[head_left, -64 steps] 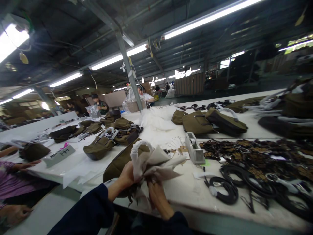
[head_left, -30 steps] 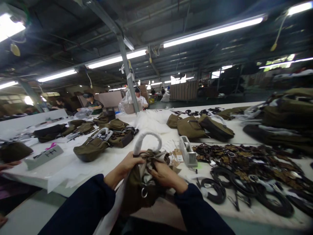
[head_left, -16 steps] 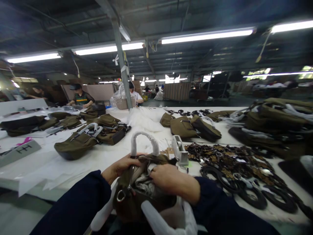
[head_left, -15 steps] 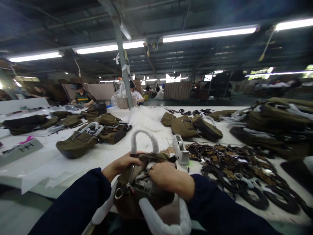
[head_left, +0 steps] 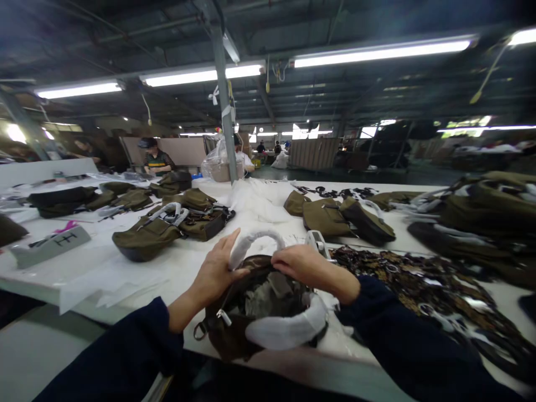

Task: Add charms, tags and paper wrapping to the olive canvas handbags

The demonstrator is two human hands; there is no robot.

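Observation:
An olive-brown handbag (head_left: 234, 339) stands open at the table's front edge, its grey lining showing inside. Its two handles are wrapped in white material; the far handle (head_left: 262, 237) arches up and the near one (head_left: 288, 330) droops toward me. My left hand (head_left: 218, 268) rests at the bag's left rim beside the far handle, fingers extended and thumb over the rim. With fingers closed, my right hand (head_left: 299, 263) pinches the far right part of the rim. A metal ring (head_left: 200, 331) hangs at the bag's left end.
Behind the bag is a white tape dispenser (head_left: 318, 243). Dark straps and rings (head_left: 410, 279) cover the table at right. More olive bags (head_left: 144, 237) lie at left, mid-table and in a pile (head_left: 486, 215) at right. A person (head_left: 157, 159) works across the table.
The bag's opening now faces up more widely. My left hand has spread its fingers by the far handle, and my right hand has moved from inside the bag to its rim. The view has shifted left.

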